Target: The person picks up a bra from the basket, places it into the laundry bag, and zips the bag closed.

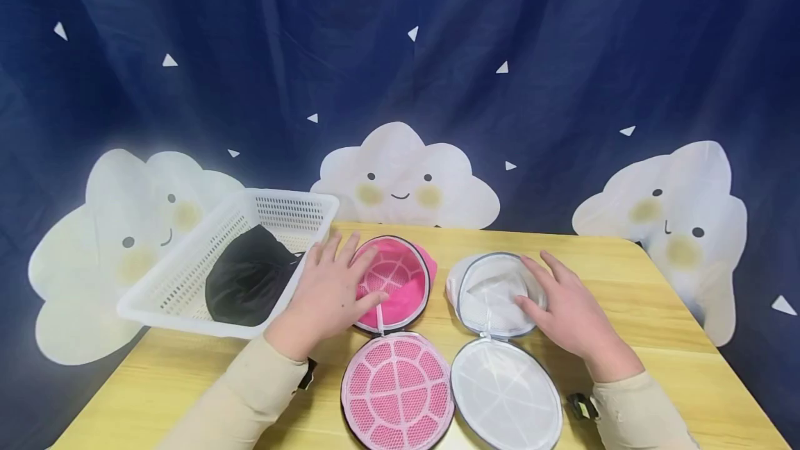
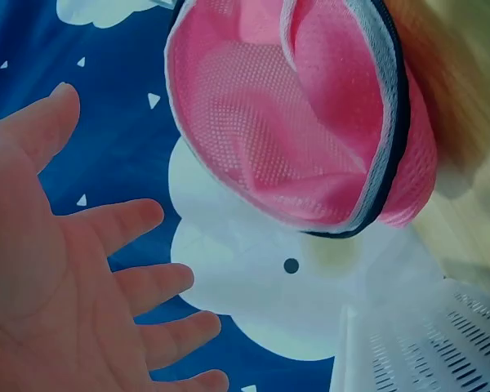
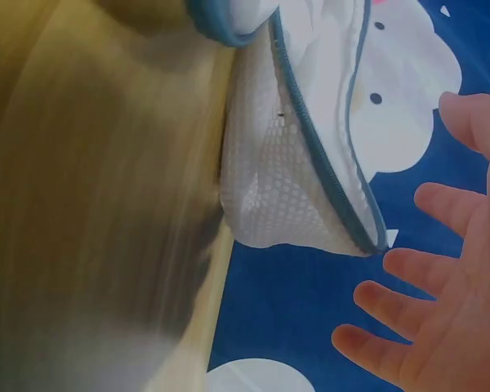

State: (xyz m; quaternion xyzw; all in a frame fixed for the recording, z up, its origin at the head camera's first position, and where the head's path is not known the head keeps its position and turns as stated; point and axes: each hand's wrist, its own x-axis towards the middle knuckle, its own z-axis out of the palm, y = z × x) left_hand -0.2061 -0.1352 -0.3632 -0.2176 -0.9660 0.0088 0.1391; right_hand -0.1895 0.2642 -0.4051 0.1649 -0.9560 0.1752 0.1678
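My left hand point(image 1: 331, 290), fingers spread, hovers at the left side of a pink mesh laundry bag point(image 1: 406, 301). In the left wrist view its palm point(image 2: 33, 278) faces the bag, with a gap between them. The pink bag stands with its mouth up, its round mesh lid point(image 1: 398, 391) unzipped and folded toward me. My right hand point(image 1: 575, 314) is at the right rim of a similar white mesh laundry bag point(image 1: 465, 290), fingers straight and apart. That bag's round white lid point(image 1: 506, 394) lies flat in front of it, beside the pink lid. Nothing is held in either hand.
A white plastic basket point(image 1: 187, 325) stands at the left of the wooden table point(image 1: 650, 339), with a black cloth item point(image 1: 250, 283) inside. Behind the table hangs a dark blue curtain point(image 1: 375, 33) with cloud faces.
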